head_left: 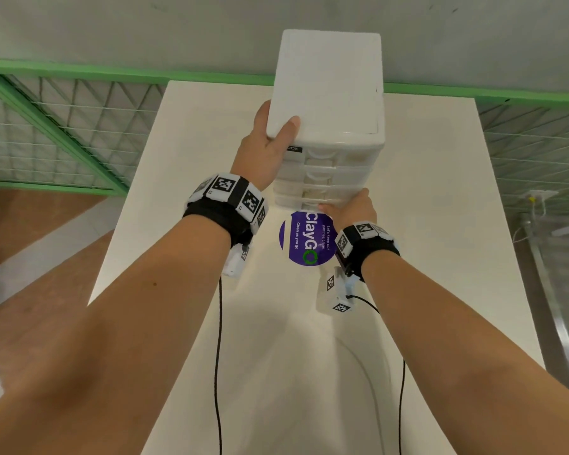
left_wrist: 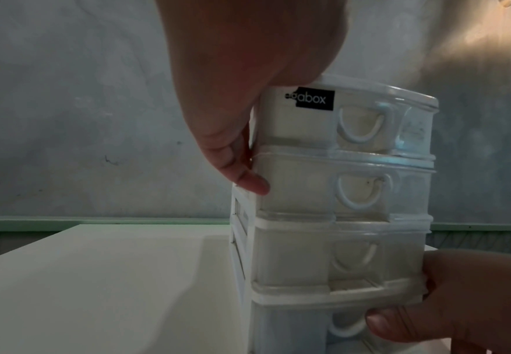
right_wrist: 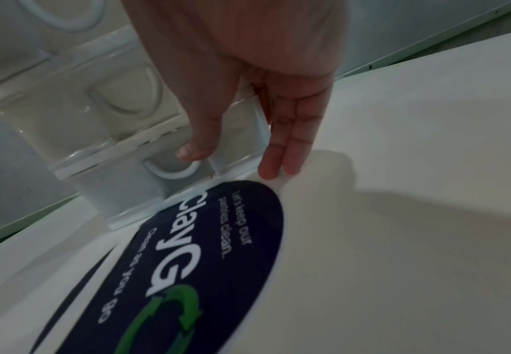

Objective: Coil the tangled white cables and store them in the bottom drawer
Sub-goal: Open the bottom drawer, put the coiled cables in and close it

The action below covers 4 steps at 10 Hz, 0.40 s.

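A white plastic drawer unit point(head_left: 329, 87) with several translucent drawers stands on the white table point(head_left: 440, 241). My left hand point(head_left: 271, 136) grips its top left corner, thumb on the lid and fingers point(left_wrist: 241, 172) down the left side. My right hand point(head_left: 350, 205) is at the bottom drawer point(right_wrist: 118, 191). Its thumb point(right_wrist: 193, 148) rests on the drawer's loop handle point(right_wrist: 172, 171), and its straight fingers point(right_wrist: 281, 155) lie beside the unit's right side, tips on the table. A thin pale arc point(head_left: 363, 366) between my forearms may be a white cable. No other cable shows.
A round purple ClayGo sticker point(head_left: 306, 239) lies on the table just in front of the unit. A green-framed wire mesh fence point(head_left: 63, 126) runs behind and to the left of the table. Black cords point(head_left: 218, 356) hang from my wrist cameras.
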### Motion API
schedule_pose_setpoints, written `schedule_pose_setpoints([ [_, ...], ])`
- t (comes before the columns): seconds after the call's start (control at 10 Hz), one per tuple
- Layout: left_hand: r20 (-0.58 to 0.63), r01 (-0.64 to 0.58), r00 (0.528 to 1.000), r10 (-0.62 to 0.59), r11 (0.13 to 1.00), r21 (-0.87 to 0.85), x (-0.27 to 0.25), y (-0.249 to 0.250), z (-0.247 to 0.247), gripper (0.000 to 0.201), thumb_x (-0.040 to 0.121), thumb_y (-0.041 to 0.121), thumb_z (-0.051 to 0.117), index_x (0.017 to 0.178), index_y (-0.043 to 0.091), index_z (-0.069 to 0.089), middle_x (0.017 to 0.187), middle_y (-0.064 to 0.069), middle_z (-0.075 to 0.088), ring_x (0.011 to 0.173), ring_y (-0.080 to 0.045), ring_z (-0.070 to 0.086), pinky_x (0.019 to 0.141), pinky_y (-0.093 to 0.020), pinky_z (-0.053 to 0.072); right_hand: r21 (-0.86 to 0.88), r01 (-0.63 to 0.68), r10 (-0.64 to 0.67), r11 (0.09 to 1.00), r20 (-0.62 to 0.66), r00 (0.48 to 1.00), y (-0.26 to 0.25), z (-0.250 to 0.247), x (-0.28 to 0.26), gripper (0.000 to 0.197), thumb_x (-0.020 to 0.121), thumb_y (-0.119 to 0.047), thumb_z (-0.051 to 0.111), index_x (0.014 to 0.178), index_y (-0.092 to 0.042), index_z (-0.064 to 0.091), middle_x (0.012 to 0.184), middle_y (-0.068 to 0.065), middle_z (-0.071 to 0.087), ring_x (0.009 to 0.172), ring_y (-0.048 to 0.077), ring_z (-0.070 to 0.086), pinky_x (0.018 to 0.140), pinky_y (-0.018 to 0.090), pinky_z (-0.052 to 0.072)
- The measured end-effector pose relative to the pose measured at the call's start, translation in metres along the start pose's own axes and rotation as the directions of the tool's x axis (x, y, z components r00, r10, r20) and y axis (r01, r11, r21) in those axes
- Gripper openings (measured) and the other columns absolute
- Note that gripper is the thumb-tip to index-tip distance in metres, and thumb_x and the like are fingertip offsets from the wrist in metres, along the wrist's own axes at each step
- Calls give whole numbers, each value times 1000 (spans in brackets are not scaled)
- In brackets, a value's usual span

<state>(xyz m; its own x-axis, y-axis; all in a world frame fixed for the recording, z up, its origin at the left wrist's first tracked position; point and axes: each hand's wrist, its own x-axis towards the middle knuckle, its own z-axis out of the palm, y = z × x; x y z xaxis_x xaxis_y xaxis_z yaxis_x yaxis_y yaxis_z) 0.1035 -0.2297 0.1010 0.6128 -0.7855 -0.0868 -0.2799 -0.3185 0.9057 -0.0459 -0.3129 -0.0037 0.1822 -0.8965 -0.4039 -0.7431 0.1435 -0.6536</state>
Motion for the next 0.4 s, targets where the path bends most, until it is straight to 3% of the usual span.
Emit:
schedule_pose_setpoints([
  [0.2, 1, 1, 1000, -1, 1000, 6, -2, 0, -1, 62, 91, 57, 42, 144, 30, 25, 100, 8, 62, 79, -11, 60, 84, -37, 51, -35, -4, 6, 999, 38, 999, -3, -4, 1, 72, 66, -39, 79, 117, -9, 38, 120, 11, 55, 104, 31, 59, 76, 36, 46],
  [0.3, 69, 15, 997, -15, 1000, 8, 1, -2, -3, 74, 90, 61, 38, 149, 24, 14, 121, 1, 59, 109, -20, 58, 92, -31, 40, -49, 1, 2, 999, 61, 998, -1, -3, 2, 73, 67, -38, 78, 121, -10, 38, 121, 11, 55, 103, 30, 60, 77, 35, 49],
  [0.4, 124, 90, 988, -91, 996, 11, -7, -12, -8, 84, 89, 66, 33, 151, 23, -5, 151, -9, 35, 139, -22, 34, 100, -24, 23, -148, -38, 36, 988, -17, 999, 2, 2, -3, 90, 67, -36, 78, 135, -9, 26, 129, 15, 48, 109, 33, 57, 86, 42, 48],
])
